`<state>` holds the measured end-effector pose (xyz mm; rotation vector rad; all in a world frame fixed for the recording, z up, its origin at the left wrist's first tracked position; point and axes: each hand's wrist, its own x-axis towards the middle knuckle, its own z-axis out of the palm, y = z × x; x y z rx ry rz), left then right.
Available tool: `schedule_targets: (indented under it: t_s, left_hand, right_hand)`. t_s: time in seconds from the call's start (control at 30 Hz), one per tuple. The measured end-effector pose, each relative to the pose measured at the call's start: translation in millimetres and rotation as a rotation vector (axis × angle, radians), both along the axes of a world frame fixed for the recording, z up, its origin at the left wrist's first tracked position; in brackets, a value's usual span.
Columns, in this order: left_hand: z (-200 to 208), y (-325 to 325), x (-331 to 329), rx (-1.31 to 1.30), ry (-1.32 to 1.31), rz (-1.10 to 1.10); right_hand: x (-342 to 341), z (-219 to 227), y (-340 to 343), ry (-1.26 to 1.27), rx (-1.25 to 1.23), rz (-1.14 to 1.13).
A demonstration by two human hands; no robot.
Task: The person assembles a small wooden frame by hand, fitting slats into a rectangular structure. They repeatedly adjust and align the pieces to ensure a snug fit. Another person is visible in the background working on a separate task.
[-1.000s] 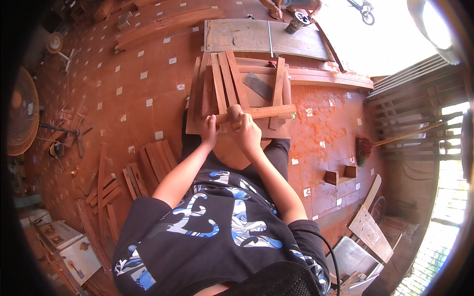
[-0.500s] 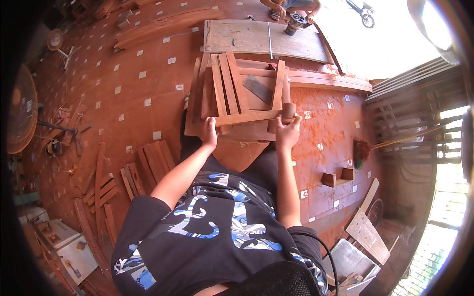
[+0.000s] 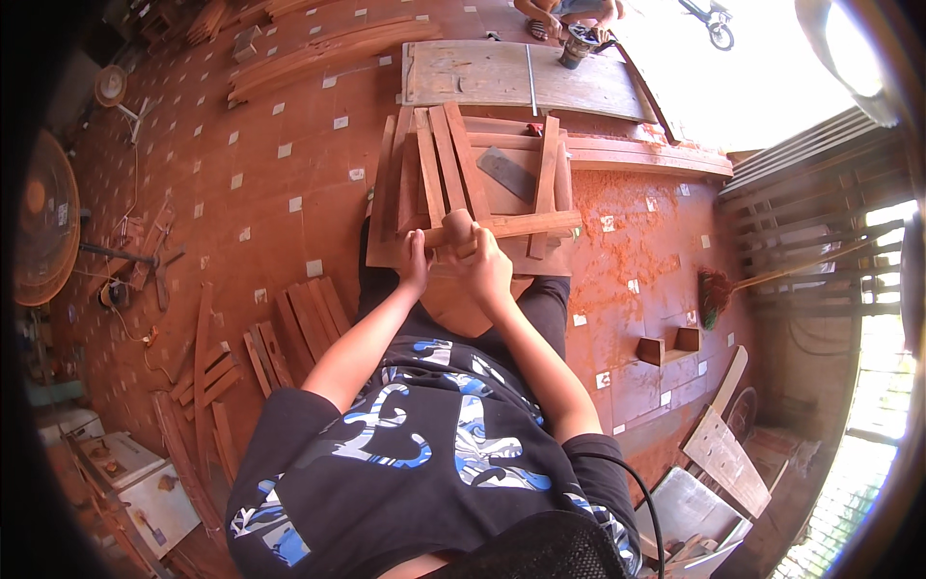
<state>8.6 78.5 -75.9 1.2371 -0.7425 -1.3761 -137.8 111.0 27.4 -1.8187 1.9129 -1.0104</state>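
A narrow reddish wooden slat (image 3: pixel 531 224) lies crosswise over the work in front of me. My left hand (image 3: pixel 416 266) is closed on the slat's left end. Close beside it, my right hand (image 3: pixel 485 271) grips a curled brown piece that looks like sandpaper (image 3: pixel 459 226), pressed against the slat. Beneath are several upright-pointing slats (image 3: pixel 451 159) and a wooden board (image 3: pixel 386 253) across my lap. A flat grey metal plate (image 3: pixel 506 174) rests between the slats. The fingertips of my right hand are partly hidden behind the curled piece.
A broad plank (image 3: pixel 473 72) lies beyond the slats, where another person's hands (image 3: pixel 606 21) hold a power tool (image 3: pixel 577 45). Wood shavings cover the floor (image 3: pixel 627 222) at right, near a broom (image 3: pixel 716 294). Stacked boards (image 3: pixel 309 323) and a fan (image 3: pixel 46 217) stand left.
My right hand has slid left along the slat with the curled brown piece, from its right end to near my left hand. My left hand keeps its hold.
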Motion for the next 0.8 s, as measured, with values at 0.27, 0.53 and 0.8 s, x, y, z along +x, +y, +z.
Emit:
schedule_targets:
  t_s: [0.27,0.53,0.8]
  left_hand:
    - [-4.3,-2.2,2.1,-0.052,-0.132,0.037]
    - [4.5,-0.9,-1.1,0.022,-0.064,-0.028]
    - [-54.5,-6.7,11.7,-0.280,-0.369,0.111]
  right_hand:
    - [-64.0,7.2,-9.9,-0.024,0.095,-0.357]
    - [-85.5,-5.2,-4.1,0.056,-0.010,-0.533]
    - [-24.2,-1.8,-0.4,-0.019,-0.044,-0.205]
